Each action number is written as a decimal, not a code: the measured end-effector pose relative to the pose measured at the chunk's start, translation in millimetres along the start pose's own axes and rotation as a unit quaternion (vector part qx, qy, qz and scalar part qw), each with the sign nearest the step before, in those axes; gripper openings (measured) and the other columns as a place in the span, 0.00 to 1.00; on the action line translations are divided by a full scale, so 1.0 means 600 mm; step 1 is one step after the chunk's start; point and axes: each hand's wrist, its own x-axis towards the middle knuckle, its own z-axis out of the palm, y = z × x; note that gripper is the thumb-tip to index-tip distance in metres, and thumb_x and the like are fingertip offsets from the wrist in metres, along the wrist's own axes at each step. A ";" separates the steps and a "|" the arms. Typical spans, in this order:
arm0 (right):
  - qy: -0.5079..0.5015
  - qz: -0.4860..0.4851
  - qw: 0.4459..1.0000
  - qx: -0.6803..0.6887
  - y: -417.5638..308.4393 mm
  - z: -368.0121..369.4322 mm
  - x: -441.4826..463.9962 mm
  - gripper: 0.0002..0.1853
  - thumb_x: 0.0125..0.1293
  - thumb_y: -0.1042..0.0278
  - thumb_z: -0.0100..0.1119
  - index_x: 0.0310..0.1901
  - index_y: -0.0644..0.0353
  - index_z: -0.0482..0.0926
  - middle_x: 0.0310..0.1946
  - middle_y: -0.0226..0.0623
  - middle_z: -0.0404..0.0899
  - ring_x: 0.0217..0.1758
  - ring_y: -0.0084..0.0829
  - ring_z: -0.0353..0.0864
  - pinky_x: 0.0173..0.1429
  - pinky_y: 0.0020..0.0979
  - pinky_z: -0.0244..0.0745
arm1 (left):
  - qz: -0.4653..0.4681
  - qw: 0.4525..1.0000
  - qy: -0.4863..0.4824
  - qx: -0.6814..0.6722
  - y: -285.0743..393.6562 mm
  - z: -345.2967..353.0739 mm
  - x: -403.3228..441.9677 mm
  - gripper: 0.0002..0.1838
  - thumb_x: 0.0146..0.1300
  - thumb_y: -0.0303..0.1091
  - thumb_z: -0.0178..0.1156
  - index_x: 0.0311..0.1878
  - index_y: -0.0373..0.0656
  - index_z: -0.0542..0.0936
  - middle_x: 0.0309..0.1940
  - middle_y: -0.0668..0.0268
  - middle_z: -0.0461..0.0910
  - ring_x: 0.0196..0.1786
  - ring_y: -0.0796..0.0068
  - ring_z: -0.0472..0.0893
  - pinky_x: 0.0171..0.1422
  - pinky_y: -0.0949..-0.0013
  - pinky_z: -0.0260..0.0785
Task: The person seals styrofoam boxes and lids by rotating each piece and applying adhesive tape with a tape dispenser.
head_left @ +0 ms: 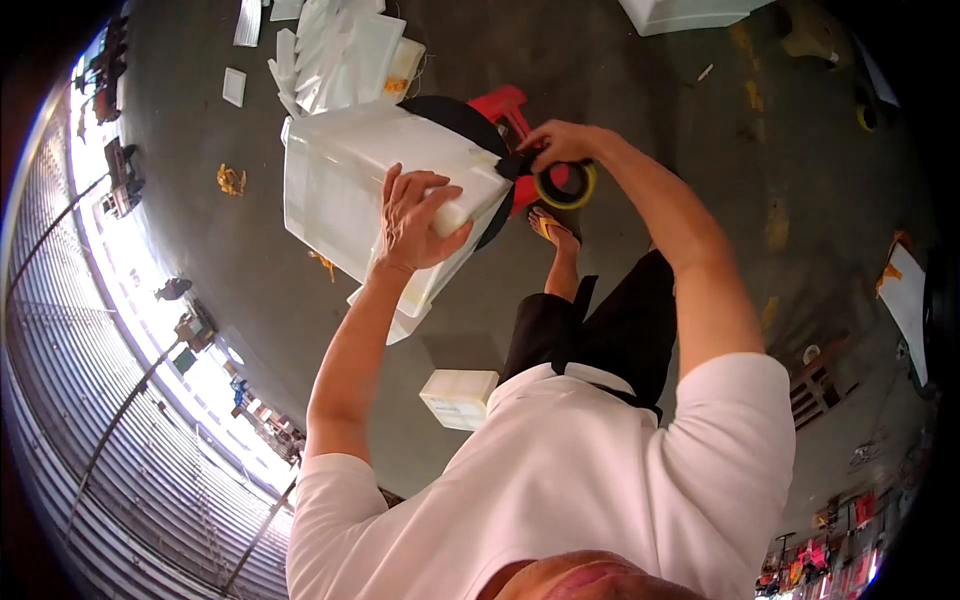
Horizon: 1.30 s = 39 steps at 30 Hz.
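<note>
A large white foam box (350, 150) lies tilted in front of me, over a round black surface (468, 118) and a red plastic stool (500, 103). My left hand (415, 220) grips the box near its right end, fingers spread over the edge and thumb apart. At that same end, my right hand (562, 145) has its fingers wrapped round a black tape dispenser (513, 166). The dispenser carries a yellow-rimmed tape roll (566, 186) that hangs below the hand. Its black head touches or nearly touches the box; the exact contact is hidden.
White foam lids (345, 60) are piled beyond the box. A small foam box (458, 398) stands on the floor near my legs. Yellow scraps (231, 180) lie to the left. Another white box (690, 12) is at the far edge, and a white panel (905, 300) lies right.
</note>
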 end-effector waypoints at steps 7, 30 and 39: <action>0.143 -0.001 0.971 0.193 0.026 0.100 -0.104 0.29 0.56 0.73 0.71 0.62 0.57 0.77 0.52 0.38 0.82 0.55 0.27 0.77 0.62 0.31 0.70 | -0.298 0.924 0.178 0.160 -0.155 0.025 0.100 0.26 0.52 0.57 0.68 0.49 0.49 0.83 0.43 0.57 0.81 0.54 0.53 0.75 0.67 0.52 0.57; 0.144 -0.043 0.959 0.240 0.050 0.060 0.006 0.33 0.54 0.71 0.74 0.63 0.56 0.76 0.50 0.36 0.81 0.51 0.24 0.77 0.57 0.28 0.73 | -0.193 0.951 0.231 -0.069 -0.215 0.018 -0.004 0.38 0.52 0.48 0.70 0.67 0.51 0.69 0.64 0.61 0.72 0.69 0.56 0.67 0.75 0.54 0.55; 0.150 -0.051 0.978 0.137 0.043 0.103 -0.080 0.33 0.55 0.64 0.74 0.63 0.56 0.75 0.59 0.44 0.78 0.60 0.33 0.77 0.64 0.35 0.72 | -0.301 0.941 0.138 0.066 -0.169 -0.004 0.088 0.36 0.51 0.56 0.69 0.62 0.51 0.74 0.52 0.56 0.77 0.59 0.51 0.72 0.67 0.51 0.58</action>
